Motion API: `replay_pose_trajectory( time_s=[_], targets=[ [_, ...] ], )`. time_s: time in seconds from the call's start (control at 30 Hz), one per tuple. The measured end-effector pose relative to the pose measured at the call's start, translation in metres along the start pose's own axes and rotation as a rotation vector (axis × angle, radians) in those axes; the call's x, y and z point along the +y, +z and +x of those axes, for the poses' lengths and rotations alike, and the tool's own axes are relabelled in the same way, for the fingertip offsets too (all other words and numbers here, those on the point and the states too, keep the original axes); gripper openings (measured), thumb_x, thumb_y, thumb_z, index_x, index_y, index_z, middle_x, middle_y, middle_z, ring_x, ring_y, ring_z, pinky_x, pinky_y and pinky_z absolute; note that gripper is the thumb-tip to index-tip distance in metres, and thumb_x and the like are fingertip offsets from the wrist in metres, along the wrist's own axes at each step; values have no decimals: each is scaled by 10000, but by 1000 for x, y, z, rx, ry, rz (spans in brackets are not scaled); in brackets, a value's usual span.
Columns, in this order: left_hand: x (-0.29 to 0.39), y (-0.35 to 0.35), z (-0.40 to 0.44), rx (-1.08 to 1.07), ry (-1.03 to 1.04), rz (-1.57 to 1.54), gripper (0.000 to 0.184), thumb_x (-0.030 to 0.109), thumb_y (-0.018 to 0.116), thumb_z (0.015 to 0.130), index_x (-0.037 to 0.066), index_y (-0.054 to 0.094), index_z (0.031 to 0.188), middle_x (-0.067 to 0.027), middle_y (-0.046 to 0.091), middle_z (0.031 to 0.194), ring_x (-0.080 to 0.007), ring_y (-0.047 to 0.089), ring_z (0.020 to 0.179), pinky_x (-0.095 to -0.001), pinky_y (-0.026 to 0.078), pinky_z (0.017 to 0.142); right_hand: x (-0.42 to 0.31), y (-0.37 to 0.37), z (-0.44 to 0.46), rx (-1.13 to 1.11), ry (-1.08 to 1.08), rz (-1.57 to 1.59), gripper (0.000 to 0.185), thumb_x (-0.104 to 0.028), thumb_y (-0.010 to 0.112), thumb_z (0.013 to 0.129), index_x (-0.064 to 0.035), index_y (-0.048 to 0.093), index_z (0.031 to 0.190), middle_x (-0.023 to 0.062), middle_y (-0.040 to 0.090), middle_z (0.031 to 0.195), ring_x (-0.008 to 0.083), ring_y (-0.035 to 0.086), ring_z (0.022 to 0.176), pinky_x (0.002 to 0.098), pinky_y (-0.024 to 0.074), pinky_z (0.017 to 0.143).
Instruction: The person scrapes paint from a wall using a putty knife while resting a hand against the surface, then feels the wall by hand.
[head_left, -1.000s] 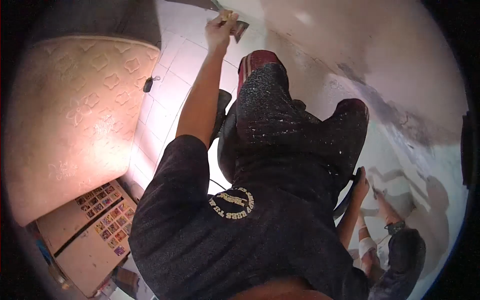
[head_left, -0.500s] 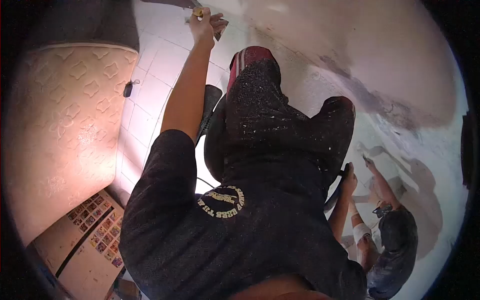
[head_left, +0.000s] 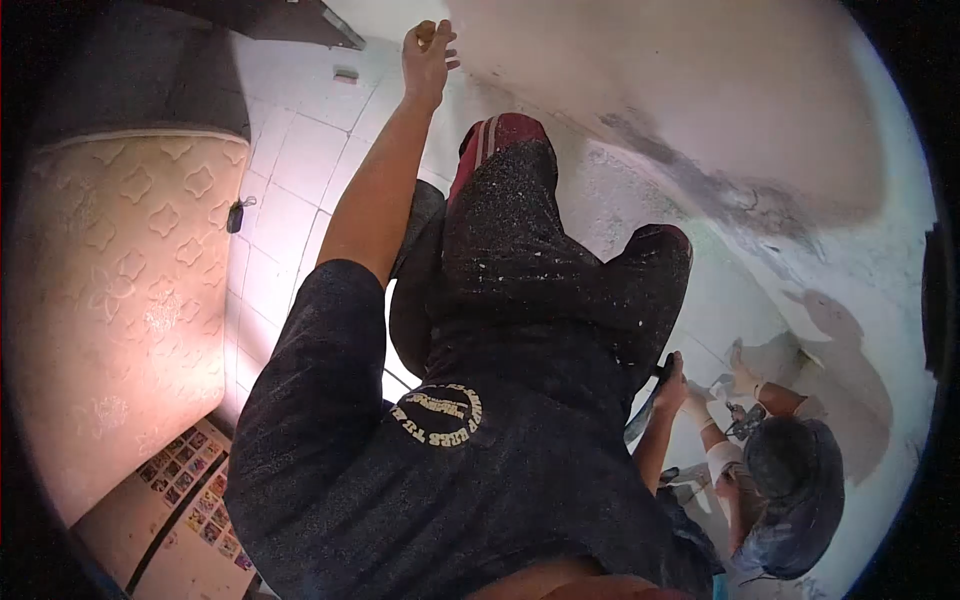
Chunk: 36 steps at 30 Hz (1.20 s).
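Note:
My left hand is stretched far forward, close to the foot of the wall. Its fingers are curled around the handle of a scraper, whose blade is hard to make out from this angle. Beside my right knee, my right hand is closed on a dark-handled tool. A grey, flat part shows below the fingers, but its full shape is hidden by my leg. My dark trousers are speckled with white.
A co-worker in a dark cap crouches at the right, hands near the wall base. A quilted mattress stands at the left on the tiled floor. A small block and a dark object lie on the floor. Stickers cover a panel.
My left hand has shifted right toward the wall and turned, so the scraper blade no longer shows. My right hand sits slightly lower in view. The co-worker's head and arms have come lower.

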<state>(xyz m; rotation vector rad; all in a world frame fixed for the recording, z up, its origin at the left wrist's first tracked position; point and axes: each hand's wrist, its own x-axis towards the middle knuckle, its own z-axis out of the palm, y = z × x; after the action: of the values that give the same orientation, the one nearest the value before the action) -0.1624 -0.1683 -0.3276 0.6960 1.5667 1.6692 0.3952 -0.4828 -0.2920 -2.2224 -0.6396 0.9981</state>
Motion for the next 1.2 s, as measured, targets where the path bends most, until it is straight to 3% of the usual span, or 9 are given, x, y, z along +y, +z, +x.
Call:
replay_pose_trajectory(
  time_s=[0.33, 0.5, 0.57, 0.6, 0.73, 0.8, 0.9, 1.0, 1.2],
  targets=[
    [-16, 84, -7, -89, -55, -19, 732, 613, 331, 946, -26, 461, 1278, -170, 579, 1220, -253, 544, 1015, -394, 469, 823, 37, -26, -29, 156, 61, -67, 507, -404, 635, 872, 100, 655, 820, 109, 634, 732, 183, 572, 631, 316, 459, 620],
    [-41, 123, 2, 116, -215, -250, 301, 348, 422, 959, 63, 517, 987, -58, 556, 921, -171, 559, 788, -340, 461, 662, 70, -38, -41, 187, -11, -71, 504, -388, 594, 903, 108, 651, 830, 116, 612, 722, 195, 576, 635, 332, 468, 608],
    [-52, 129, 2, 123, -271, -255, 259, 290, 456, 949, 51, 496, 1042, -78, 558, 955, -188, 551, 818, -341, 456, 707, 81, -44, -49, 171, -25, -161, 467, -365, 549, 933, 85, 660, 870, 117, 573, 672, 203, 575, 631, 358, 473, 579],
    [-52, 134, 2, 132, -340, -265, 250, 232, 491, 938, 39, 476, 1096, -98, 560, 988, -204, 543, 848, -341, 450, 753, 101, -51, -51, 163, -305, -497, 486, -384, 554, 927, 88, 666, 891, 134, 592, 695, 205, 581, 637, 372, 489, 592],
    [-36, 157, -4, 224, -361, -515, 331, 122, 498, 917, 69, 352, 1210, -152, 527, 1014, -247, 555, 796, -358, 497, 686, 104, -51, -55, 255, 241, 44, 526, -401, 582, 902, 118, 665, 891, 133, 628, 741, 202, 580, 632, 371, 501, 576],
    [-26, 165, -4, 375, -374, -724, 485, 17, 484, 891, 90, 199, 1276, -211, 486, 1065, -284, 573, 765, -393, 550, 636, 111, -50, -63, 254, -25, -71, 519, -403, 592, 891, 111, 666, 870, 123, 628, 736, 209, 581, 625, 352, 502, 576],
    [-4, 165, 2, 448, -332, -881, 335, -52, 511, 862, -17, 326, 1139, -195, 508, 945, -309, 594, 755, -472, 599, 791, 106, -48, -73, 304, 200, 206, 525, -413, 595, 884, 106, 658, 842, 126, 637, 757, 216, 585, 653, 341, 481, 565],
    [-7, 160, 19, 493, -282, -896, 551, -42, 503, 875, 26, 132, 1277, -234, 460, 1098, -294, 591, 788, -443, 605, 801, 114, -52, -79, 290, 181, 32, 531, -417, 591, 883, 109, 653, 834, 125, 634, 750, 221, 582, 661, 350, 477, 584],
    [-23, 148, 42, 413, -275, -1134, 442, -113, 471, 836, -88, 221, 1199, -235, 486, 1077, -305, 613, 849, -396, 617, 801, 121, -54, -87, 277, 294, 199, 564, -440, 585, 885, 117, 663, 932, 145, 651, 818, 233, 578, 669, 358, 478, 631]
  ],
)
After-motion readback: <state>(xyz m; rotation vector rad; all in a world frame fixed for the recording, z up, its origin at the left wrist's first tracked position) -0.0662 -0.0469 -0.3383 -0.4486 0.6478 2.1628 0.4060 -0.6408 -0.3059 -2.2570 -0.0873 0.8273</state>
